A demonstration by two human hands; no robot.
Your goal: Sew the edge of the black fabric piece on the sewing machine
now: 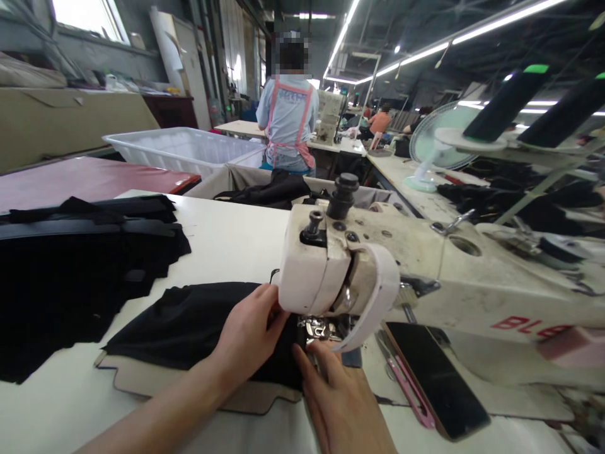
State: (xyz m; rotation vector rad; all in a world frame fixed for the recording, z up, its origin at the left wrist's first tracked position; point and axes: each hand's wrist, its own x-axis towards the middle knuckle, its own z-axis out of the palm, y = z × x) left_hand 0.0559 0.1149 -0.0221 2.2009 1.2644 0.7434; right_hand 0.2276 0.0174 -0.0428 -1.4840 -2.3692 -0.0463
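A white sewing machine (326,265) stands over black fabric (189,321) that lies on a beige piece (151,381) on the white table. My left hand (250,328) grips the black fabric just left of the machine head, its fingertips partly hidden behind the head. Close to the metal presser foot (319,328), my right hand (335,384) pinches the fabric's right edge between thumb and fingers. The needle itself cannot be made out.
Black cut pieces (70,277) are stacked at left. A phone (435,378) and pink-handled snips (411,391) lie at right. Behind are a white bin (184,148), a cloth-lined bin (227,183), a fan (437,139) and a person in a pink apron (290,120).
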